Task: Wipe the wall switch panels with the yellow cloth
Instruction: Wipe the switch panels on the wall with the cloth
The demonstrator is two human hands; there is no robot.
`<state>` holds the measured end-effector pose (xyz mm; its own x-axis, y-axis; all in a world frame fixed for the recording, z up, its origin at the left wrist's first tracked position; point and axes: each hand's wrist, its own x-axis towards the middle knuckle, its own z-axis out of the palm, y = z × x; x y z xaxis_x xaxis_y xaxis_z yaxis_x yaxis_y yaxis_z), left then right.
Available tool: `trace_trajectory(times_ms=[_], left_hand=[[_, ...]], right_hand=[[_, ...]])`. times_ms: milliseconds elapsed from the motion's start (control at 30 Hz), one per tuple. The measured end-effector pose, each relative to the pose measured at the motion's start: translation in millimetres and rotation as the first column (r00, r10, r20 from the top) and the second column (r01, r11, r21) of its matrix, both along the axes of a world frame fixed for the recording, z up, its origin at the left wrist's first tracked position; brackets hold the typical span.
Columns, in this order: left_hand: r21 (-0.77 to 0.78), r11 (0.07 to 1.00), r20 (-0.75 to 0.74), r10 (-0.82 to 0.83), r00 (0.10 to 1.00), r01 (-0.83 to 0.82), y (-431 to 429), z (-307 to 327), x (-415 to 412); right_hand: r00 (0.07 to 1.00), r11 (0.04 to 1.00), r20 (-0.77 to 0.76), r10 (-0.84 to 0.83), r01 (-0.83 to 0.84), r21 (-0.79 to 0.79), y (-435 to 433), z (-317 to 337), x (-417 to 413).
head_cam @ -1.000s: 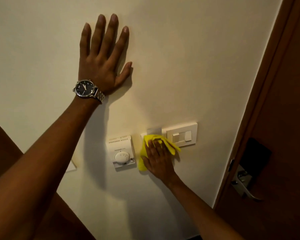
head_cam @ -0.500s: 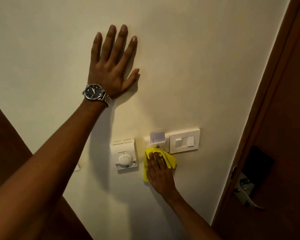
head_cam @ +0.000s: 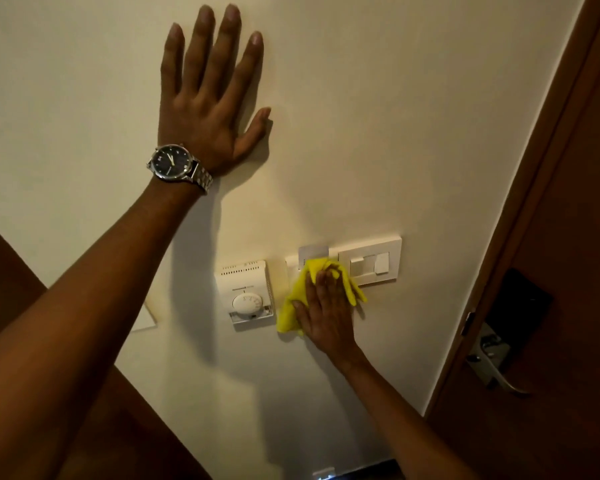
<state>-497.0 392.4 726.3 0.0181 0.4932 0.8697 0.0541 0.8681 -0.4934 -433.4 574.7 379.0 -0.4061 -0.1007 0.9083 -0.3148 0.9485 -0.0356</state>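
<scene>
My right hand [head_cam: 326, 310] presses the yellow cloth [head_cam: 293, 303] flat against the wall, over the lower part of a small key-card holder panel [head_cam: 313, 252] whose top and card still show. Just right of it is a white switch panel [head_cam: 371, 261] with two rocker switches, touched by the cloth's edge. A white dial thermostat [head_cam: 246, 294] hangs on the wall left of the cloth. My left hand [head_cam: 208, 95], with a wristwatch, lies flat with fingers spread on the bare cream wall high above the thermostat.
A dark wooden door [head_cam: 548, 271] with a metal lever handle [head_cam: 496, 362] and a black lock plate stands at the right. Dark wood furniture [head_cam: 11, 278] fills the lower left, with a white plate [head_cam: 144, 318] on the wall beside it.
My right hand has slid the cloth from below the card holder back up onto it, near the switch panel. My left hand stays flat on the wall.
</scene>
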Motion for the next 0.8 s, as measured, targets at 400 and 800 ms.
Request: trace_trajectory(times_ms=[400, 800], left_hand=[[0.026, 1.0, 0.022, -0.011, 1.0, 0.01, 1.5, 0.8, 6.2], [0.081, 0.996, 0.025, -0.049, 0.999, 0.046, 2.7, 0.4, 9.7]], right_hand=[[0.99, 0.6, 0.053, 0.131, -0.037, -0.799, -80.9, 30.5, 13.1], [0.993, 0.811, 0.086, 0.075, -0.01, -0.584, -57.3, -1.5, 8.7]])
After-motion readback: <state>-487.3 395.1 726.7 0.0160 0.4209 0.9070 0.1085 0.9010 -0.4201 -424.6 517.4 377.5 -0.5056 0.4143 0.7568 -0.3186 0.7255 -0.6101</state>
